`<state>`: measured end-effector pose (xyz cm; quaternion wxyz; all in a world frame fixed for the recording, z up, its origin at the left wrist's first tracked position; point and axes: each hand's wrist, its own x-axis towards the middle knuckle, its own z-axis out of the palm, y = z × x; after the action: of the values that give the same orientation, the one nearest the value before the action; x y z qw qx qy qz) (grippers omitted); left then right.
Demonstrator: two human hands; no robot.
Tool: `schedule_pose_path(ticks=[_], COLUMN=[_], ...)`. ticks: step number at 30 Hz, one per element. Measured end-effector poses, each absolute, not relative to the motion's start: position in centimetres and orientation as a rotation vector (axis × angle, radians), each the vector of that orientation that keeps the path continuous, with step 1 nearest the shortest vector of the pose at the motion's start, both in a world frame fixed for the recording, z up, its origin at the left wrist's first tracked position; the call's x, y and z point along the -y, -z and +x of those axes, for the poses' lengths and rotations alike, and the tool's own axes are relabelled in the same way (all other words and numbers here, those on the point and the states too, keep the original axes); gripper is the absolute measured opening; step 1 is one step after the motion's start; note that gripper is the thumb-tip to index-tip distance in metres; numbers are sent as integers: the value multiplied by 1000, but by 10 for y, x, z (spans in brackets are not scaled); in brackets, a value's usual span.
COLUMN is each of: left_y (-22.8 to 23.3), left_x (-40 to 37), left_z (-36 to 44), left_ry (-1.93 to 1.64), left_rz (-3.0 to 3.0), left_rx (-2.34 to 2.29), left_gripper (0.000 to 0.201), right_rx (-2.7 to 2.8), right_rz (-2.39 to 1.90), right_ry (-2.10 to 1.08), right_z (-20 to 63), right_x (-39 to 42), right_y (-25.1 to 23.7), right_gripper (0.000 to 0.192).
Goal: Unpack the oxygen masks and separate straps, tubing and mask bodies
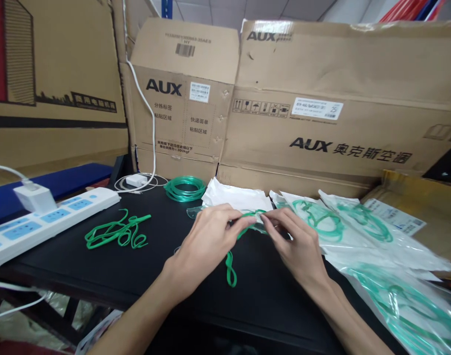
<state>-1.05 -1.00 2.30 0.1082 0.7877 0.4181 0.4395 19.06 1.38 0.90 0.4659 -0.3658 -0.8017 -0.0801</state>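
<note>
My left hand (210, 231) is closed in a pinch on a green strap (230, 271), whose looped end hangs down over the black table. Facing it, my right hand (297, 241) pinches a small clear piece (258, 217) where the strap meets it. Clear plastic (261, 228) shows just below the fingertips, largely hidden by my hands; its exact shape cannot be made out. Left of my hands lies a loose tangle of green straps (118, 234). Behind them are a coil of green tubing (184, 189) and a white packet (236, 196).
Clear bags with green tubing (321, 219) lie at the right, one bag (402, 296) near the front. A white power strip (55, 219) with a plugged-in charger (35, 197) runs along the left edge. Cardboard boxes (265, 133) wall off the table's back.
</note>
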Motion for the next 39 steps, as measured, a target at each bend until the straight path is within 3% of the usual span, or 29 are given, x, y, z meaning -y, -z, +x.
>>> schedule_pose_path(ticks=[7, 12, 20, 27, 34, 39], left_y=[-20, -22, -28, -46, -76, -69], left_x=[10, 11, 16, 23, 43, 46], left_z=[-9, -8, -5, -23, -93, -154], left_ry=[-1259, -1280, -1224, -1471, -1815, -1605], left_rz=[2259, 2240, 2275, 1843, 1747, 1931], left_rx=[-1326, -1281, -1024, -840, -1253, -1892], left_gripper=[35, 18, 17, 15, 28, 40], right_rx=[2136, 2116, 1835, 1819, 1864, 1868], right_rz=[-683, -713, -1138, -1098, -1030, -1025], right_ry=[327, 358, 413, 408, 378, 324], right_z=[191, 191, 199, 205, 205, 203], right_x=[-9, -6, -25, -32, -34, -32], right_y=[-1, 0, 1, 2, 6, 7], right_gripper=[18, 19, 16, 19, 19, 20])
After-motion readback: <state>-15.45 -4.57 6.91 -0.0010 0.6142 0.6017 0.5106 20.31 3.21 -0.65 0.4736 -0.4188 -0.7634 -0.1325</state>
